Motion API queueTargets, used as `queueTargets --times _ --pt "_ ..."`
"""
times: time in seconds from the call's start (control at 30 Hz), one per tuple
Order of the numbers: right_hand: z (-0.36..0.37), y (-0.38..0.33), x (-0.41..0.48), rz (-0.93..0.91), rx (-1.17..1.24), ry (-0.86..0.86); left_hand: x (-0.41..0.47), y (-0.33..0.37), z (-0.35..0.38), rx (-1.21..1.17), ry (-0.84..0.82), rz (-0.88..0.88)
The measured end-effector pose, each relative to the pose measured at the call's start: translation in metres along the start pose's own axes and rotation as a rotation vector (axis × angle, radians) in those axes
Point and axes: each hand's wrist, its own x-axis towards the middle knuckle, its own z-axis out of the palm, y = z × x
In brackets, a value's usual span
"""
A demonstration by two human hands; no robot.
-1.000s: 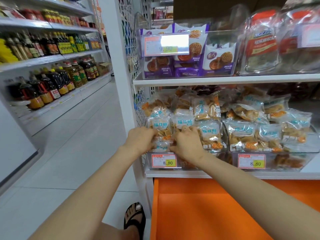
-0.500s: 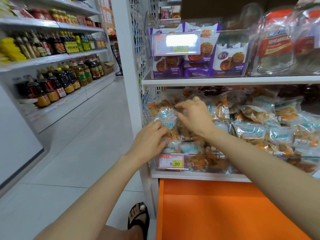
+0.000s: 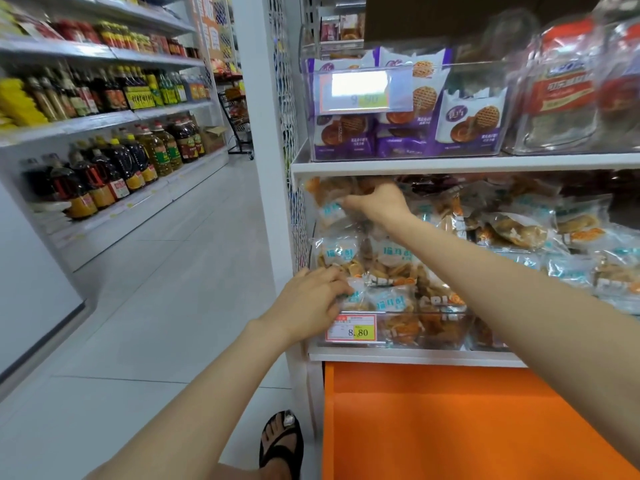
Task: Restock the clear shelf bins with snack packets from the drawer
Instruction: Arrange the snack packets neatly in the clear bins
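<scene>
A clear shelf bin (image 3: 433, 329) with an 8.80 price tag (image 3: 351, 329) is heaped with snack packets (image 3: 391, 256), clear bags with blue-and-white labels. My left hand (image 3: 308, 303) rests on the packets at the bin's front left corner and presses them with bent fingers. My right hand (image 3: 379, 204) reaches over the pile's upper back. Its fingers curl round a snack packet (image 3: 329, 211) just under the shelf above. Below the bin an orange drawer (image 3: 450, 427) stands pulled out, and no packets show in its visible part.
A second clear bin of similar packets (image 3: 571, 237) sits to the right. The upper shelf (image 3: 450, 164) carries a bin of purple waffle packs (image 3: 398, 133) and clear jars (image 3: 561, 91). Oil bottles (image 3: 121, 168) line the aisle's left shelves. My sandalled foot (image 3: 280, 445) is beside the drawer.
My right hand has risen from the bin's front edge to the top back of the pile. My left hand has stayed on the front packets. The view has shifted right.
</scene>
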Motion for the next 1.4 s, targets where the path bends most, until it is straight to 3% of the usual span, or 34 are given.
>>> queueTargets --times 0.17,0.33,0.43,0.53,0.6,0.8,0.97,1.1,1.2,1.3,1.4 --pt "-0.027 0.001 -0.024 -0.079 0.242 -0.068 -0.006 0.002 -0.012 -0.287 0.181 -0.162" --pt "-0.052 0.01 -0.049 -0.235 0.121 -0.262 -0.011 -0.01 -0.018 -0.429 0.323 -0.423" --pt "-0.047 0.013 -0.047 -0.306 -0.075 -0.327 -0.013 -0.008 -0.017 -0.468 0.391 -0.479" --pt "-0.033 0.013 -0.046 -0.439 -0.414 -0.336 -0.012 -0.001 -0.017 -0.382 0.44 -0.404" --pt "-0.03 0.015 -0.043 -0.469 -0.474 -0.272 -0.011 0.001 -0.015 -0.338 0.364 -0.29" --pt "-0.045 0.027 -0.032 -0.457 -0.27 -0.001 -0.004 0.001 0.001 0.018 0.077 -0.122" --pt "-0.023 0.019 -0.039 -0.495 -0.243 -0.073 -0.003 0.003 0.0 0.09 -0.103 -0.117" --pt "-0.003 0.018 -0.044 -0.512 -0.368 -0.216 -0.008 0.003 -0.003 0.108 -0.079 -0.091" --pt "0.002 0.016 -0.045 -0.489 -0.422 -0.279 -0.014 0.005 -0.006 0.128 0.049 -0.083" --pt "-0.001 0.008 -0.043 -0.475 -0.499 -0.384 -0.016 0.007 -0.011 0.002 0.167 -0.105" --pt "-0.009 0.006 -0.037 -0.504 -0.556 -0.348 -0.016 0.013 -0.005 -0.069 0.114 -0.041"
